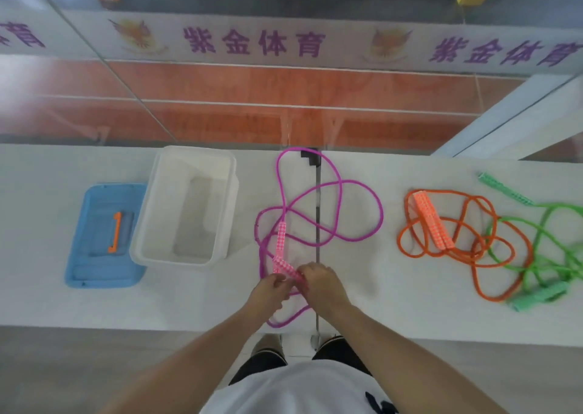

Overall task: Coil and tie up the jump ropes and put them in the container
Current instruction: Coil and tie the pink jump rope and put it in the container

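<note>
Hands meet at the near middle of the white table (362, 287). The left hand (270, 290) and the right hand (321, 282) are both curled around the near end of a pink checked handle (285, 268) of the purple jump rope (328, 192), gripping it between them; fingertips are hidden, so the exact pinch cannot be made out. A second pink handle (280, 235) lies on the table just beyond the hands, pointing away from them. From there the purple cord spreads in loose, uncoiled loops beyond the hands, and one loop trails back beneath the wrists toward the table's near edge.

Left of the hands and a little farther out stands the white container (148, 224), open-topped with nothing visible inside. Farther left, touching its side, lies a blue lid (82, 256) with an orange handle (116, 232).

Well to the right of the right hand sits the orange jump rope (473, 256), loosely heaped with its two orange handles side by side on top. Beyond that, farther right, the green jump rope (542, 233) overlaps the orange cord, one green handle far out and one near the table's front edge.
</note>
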Demonstrator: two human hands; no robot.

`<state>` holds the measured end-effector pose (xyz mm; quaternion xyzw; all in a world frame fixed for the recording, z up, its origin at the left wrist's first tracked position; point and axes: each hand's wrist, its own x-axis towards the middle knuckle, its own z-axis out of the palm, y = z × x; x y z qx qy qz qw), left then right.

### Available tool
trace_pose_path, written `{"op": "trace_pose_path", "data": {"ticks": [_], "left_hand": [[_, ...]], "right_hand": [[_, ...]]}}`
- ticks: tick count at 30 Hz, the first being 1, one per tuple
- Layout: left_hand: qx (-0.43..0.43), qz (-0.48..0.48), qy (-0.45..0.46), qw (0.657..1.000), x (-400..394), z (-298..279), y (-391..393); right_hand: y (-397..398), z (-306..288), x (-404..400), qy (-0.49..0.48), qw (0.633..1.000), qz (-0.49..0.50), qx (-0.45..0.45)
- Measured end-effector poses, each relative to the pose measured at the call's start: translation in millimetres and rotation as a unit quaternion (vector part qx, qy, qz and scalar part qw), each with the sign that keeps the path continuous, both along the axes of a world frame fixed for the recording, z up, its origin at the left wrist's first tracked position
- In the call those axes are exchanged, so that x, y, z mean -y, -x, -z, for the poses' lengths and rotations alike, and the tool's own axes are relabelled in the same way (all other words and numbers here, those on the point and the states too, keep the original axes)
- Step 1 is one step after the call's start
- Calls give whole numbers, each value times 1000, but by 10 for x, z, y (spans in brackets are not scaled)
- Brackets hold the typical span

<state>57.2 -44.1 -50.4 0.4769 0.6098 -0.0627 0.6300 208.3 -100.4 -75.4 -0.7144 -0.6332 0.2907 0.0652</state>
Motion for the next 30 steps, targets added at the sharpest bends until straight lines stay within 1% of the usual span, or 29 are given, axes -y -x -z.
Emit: {"op": "trace_pose_path", "data": {"ticks": [3,5,7,8,10,12,13,14,16,17,18,19,20,22,24,27,30], "left_hand": [[21,-48,-47,998,-50,-140,-178],[18,-78,-64,995,-119,-258,-259],[6,-78,-96,992,-222,-369,-316],[-1,-63,-112,992,-283,-422,-328],[-7,0,-133,991,-415,-511,-293],[19,101,-131,986,-547,-571,-194],[32,168,-127,977,-597,-600,-130],[36,234,-134,962,-651,-647,-66],[9,355,-150,923,-773,-865,13],[-7,390,-157,907,-828,-967,43],[-12,396,-160,904,-877,-1076,59],[-16,385,-157,909,-922,-1205,82],[-19,367,-151,918,-969,-1259,110],[-10,320,-118,940,-1047,-1363,160],[0,281,-96,955,-1150,-1397,259],[2,241,-107,964,-1327,-1421,459],[-15,182,-128,975,-1472,-1427,575]], "right_hand": [[-21,-186,-86,-18,997,6,-79],[-62,-352,-170,0,992,15,-126],[-153,-514,-253,33,988,9,-148],[-219,-582,-288,41,988,16,-146],[-372,-696,-359,9,989,66,-132],[-509,-805,-459,-55,987,89,-122],[-551,-872,-527,-69,988,71,-117],[-577,-943,-607,-62,992,37,-107],[-594,-1085,-759,-17,996,-42,-77],[-598,-1105,-816,3,994,-82,-66],[-601,-1115,-858,17,992,-116,-51],[-607,-1119,-884,24,990,-133,-39],[-620,-1106,-892,32,990,-125,-49],[-666,-1102,-890,55,989,-82,-110],[-729,-1114,-868,73,986,-56,-142],[-861,-1100,-810,48,992,-31,-114],[-1004,-1166,-762,78,991,-19,-111]]}}
